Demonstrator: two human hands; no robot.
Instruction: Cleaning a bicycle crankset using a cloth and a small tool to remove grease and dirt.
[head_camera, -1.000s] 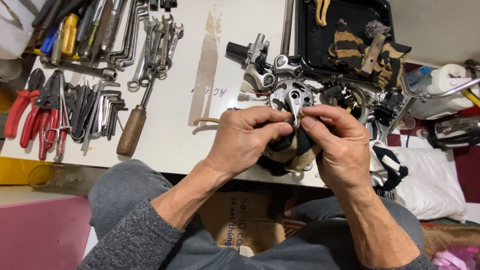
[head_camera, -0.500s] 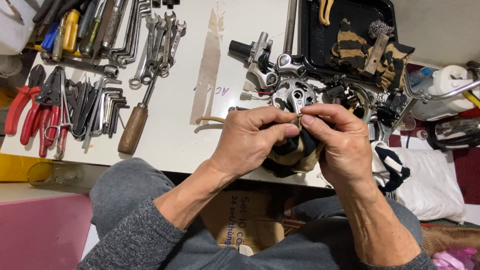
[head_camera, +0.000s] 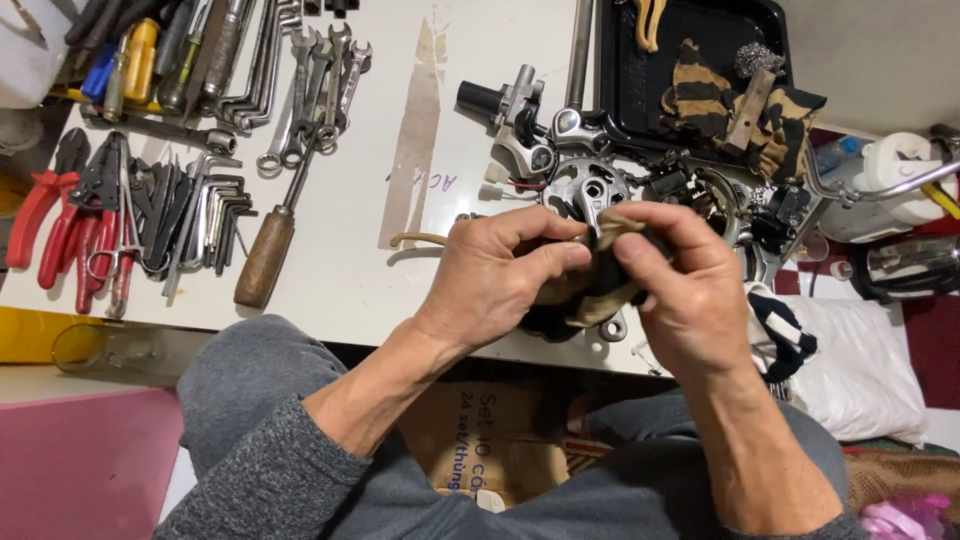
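Note:
My left hand (head_camera: 505, 275) and my right hand (head_camera: 685, 290) meet over the near edge of a white work table (head_camera: 380, 130). Both pinch a tan and black striped rag (head_camera: 600, 285) that is bunched between the fingertips. What the rag wraps is hidden by my fingers. Just beyond my hands lies a round metal engine part (head_camera: 583, 188) with holes, among other small metal parts. A thin tan tube (head_camera: 420, 238) sticks out left of my left hand.
Wrenches (head_camera: 310, 70), hex keys (head_camera: 205, 215), red-handled pliers (head_camera: 55, 220) and a wooden-handled tool (head_camera: 265, 255) cover the table's left. A black tray (head_camera: 700, 70) with a striped rag sits far right. A white cloth (head_camera: 860, 360) and white bottle (head_camera: 885, 185) are at the right.
My fingertips have moved slightly as they work the rag; the rag now bunches higher between both thumbs. The view has shifted a little.

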